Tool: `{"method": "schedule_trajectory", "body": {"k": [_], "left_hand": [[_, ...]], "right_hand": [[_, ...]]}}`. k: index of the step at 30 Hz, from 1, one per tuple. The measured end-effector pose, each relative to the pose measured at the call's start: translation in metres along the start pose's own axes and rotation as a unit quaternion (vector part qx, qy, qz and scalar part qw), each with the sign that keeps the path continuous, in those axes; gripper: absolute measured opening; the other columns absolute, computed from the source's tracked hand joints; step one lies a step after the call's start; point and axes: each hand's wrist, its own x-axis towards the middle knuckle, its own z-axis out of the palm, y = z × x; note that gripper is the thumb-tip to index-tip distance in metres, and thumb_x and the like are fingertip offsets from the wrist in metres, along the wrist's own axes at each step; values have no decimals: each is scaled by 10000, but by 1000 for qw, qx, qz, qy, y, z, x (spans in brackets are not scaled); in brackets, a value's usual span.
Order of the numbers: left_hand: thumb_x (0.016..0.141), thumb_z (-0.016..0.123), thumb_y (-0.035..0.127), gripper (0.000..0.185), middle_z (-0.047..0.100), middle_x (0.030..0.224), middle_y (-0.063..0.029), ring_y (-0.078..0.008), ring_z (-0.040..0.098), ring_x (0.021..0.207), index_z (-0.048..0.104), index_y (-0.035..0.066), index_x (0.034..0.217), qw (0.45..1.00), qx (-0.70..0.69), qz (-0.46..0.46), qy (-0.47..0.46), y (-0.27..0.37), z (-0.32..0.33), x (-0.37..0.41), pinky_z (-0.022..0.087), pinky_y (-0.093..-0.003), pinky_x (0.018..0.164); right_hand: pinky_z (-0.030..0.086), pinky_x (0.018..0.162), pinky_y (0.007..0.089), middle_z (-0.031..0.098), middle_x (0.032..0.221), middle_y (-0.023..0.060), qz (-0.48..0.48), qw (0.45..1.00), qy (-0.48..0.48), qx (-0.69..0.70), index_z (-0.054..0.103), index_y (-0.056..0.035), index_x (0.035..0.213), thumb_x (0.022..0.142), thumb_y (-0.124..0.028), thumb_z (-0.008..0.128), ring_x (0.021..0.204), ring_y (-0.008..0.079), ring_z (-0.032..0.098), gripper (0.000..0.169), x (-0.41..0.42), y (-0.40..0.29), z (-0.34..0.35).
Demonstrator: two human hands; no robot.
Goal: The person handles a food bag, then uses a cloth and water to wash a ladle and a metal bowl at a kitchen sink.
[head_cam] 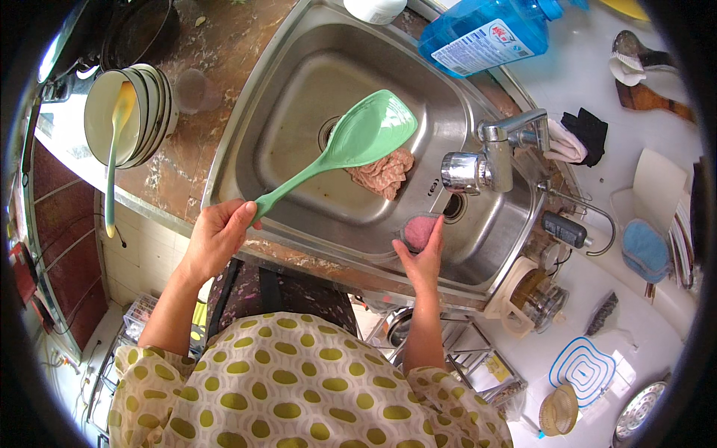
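Observation:
My left hand (221, 238) grips the handle end of a green spatula (369, 129), whose broad, wet-looking blade hangs over the large basin of a stainless steel sink (291, 101). Between the thumb and fingers of my right hand (424, 263) is a pink scrubbing sponge (420, 231) with a grey edge, over the sink's near rim by the divider. Sponge and spatula are well apart. A crumpled pink patterned cloth (386, 173) lies in the basin, partly covered by the blade. The chrome faucet (496, 148) stands at the right, its spout head above the divider.
Stacked bowls (120, 117) with a yellow-green spoon (115, 145) laid on top stand on the left counter. A blue detergent bottle (484, 39) lies across the sink's far edge. To the right are a glass teapot (532, 299), a blue scrubbing pad (645, 250) and a small strainer basket (559, 410).

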Motion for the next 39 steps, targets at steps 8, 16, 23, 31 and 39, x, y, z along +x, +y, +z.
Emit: {"method": "schedule_trajectory", "body": {"k": [8, 16, 23, 31, 39], "left_hand": [[990, 461, 432, 482, 391, 487, 58, -36, 347, 431, 647, 38, 782, 997, -15, -50, -59, 6, 2, -1, 268, -218, 407], [989, 456, 441, 495, 403, 490, 54, -42, 365, 438, 637, 34, 774, 997, -20, -49, -63, 9, 2, -7, 290, -219, 427], [989, 484, 387, 446, 416, 523, 34, -54, 384, 485, 630, 19, 784, 1000, 14, -19, -9, 0, 3, -9, 316, -248, 454], [953, 545, 298, 317, 529, 595, -155, -303, 544, 540, 614, 12, 834, 976, 203, 63, 57, -9, 13, -9, 431, -391, 542], [935, 565, 279, 298, 571, 639, -206, -422, 569, 630, 570, 14, 800, 958, 269, 93, 33, -17, 24, -14, 439, -461, 547]], "right_hand": [[291, 1089, 447, 273, 1466, 282, 13, 998, -5, -62, 76, 5, 1482, 695, -276, 800, 1339, 420, 312, 1106, -3, -10, 6], [396, 979, 430, 581, 1214, 202, -33, 991, 115, -58, 355, 26, 1392, 901, -107, 536, 1087, 352, 569, 540, 6, 11, 17], [475, 850, 318, 650, 1102, 124, 40, 976, 186, 110, 547, -23, 1251, 991, -142, 428, 975, 217, 631, 310, 5, -1, -7], [397, 1019, 469, 511, 1348, 85, 176, 670, 10, 721, 428, -137, 1368, 991, -332, 449, 1230, 273, 496, 425, 15, -56, 16], [349, 1045, 366, 459, 1389, 46, 54, 770, -32, 635, 495, -133, 1312, 973, -359, 515, 1246, 180, 453, 408, 36, -109, 72]]}}
